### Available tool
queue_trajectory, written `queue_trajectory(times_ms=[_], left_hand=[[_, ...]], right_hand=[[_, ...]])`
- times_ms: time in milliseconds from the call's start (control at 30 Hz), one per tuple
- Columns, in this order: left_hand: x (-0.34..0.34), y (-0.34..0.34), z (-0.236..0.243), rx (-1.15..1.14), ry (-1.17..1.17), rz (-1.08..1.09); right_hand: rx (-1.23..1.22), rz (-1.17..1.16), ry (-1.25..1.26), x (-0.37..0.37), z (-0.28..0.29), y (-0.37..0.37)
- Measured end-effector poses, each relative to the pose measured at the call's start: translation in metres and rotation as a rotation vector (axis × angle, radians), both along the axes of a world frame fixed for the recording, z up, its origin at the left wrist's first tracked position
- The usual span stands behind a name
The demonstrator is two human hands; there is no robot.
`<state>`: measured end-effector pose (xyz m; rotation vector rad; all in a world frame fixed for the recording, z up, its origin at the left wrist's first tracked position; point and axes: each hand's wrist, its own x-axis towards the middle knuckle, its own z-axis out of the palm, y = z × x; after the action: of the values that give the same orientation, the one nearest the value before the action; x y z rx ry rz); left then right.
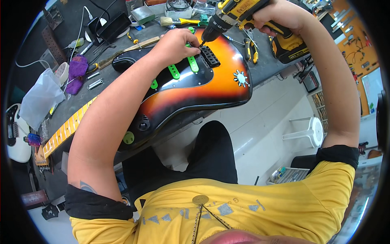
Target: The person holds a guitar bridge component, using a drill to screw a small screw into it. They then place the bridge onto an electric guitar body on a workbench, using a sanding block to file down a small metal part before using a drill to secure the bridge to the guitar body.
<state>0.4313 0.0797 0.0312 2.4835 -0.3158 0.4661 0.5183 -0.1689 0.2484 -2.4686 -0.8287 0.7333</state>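
A sunburst electric guitar body [227,83] with a black pickguard [183,82] lies on the bench. Green pickup covers [174,72] and a black bridge [209,57] are set into it. My right hand [277,17] is wrapped round the grip of a yellow and black cordless drill [237,13], held tilted with its chuck down at the bridge's far end. Beside the bit tip, the thumb and fingers of my left hand [176,46] are pinched together; whatever they may hold is too small to make out. The left hand partly covers the green pickups.
Pliers [250,51] with yellow-black handles lie right of the guitar. A paintbrush [178,21] sits behind it. At left are a purple cloth [77,74], a white plastic bag [42,97], a maple guitar neck [67,129] and a white guitar [17,142]. A white stool [310,132] stands on the floor.
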Motion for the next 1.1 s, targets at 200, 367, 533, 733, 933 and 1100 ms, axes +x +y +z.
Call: queue_trajectory(times_ms=[200, 367, 533, 733, 933, 1100], left_hand=[[-0.001, -0.003, 0.0, -0.035, 0.006, 0.011], [0.0, -0.001, 0.001, -0.026, 0.017, 0.008], [-0.001, -0.002, -0.001, -0.038, 0.015, 0.018], [0.002, -0.001, -0.001, -0.039, 0.016, 0.009], [0.002, 0.001, -0.003, -0.029, 0.039, 0.009], [0.005, 0.002, -0.002, -0.034, 0.069, 0.018]], right_hand=[[0.006, -0.042, -0.081, -0.015, 0.001, 0.003], [-0.007, 0.032, -0.038, -0.01, 0.001, 0.008], [-0.04, 0.084, -0.032, -0.009, 0.002, 0.018], [-0.097, 0.053, -0.086, -0.013, 0.004, 0.022], [-0.152, -0.011, -0.188, -0.029, 0.004, 0.032], [-0.153, 0.01, -0.154, -0.025, 0.002, 0.031]])
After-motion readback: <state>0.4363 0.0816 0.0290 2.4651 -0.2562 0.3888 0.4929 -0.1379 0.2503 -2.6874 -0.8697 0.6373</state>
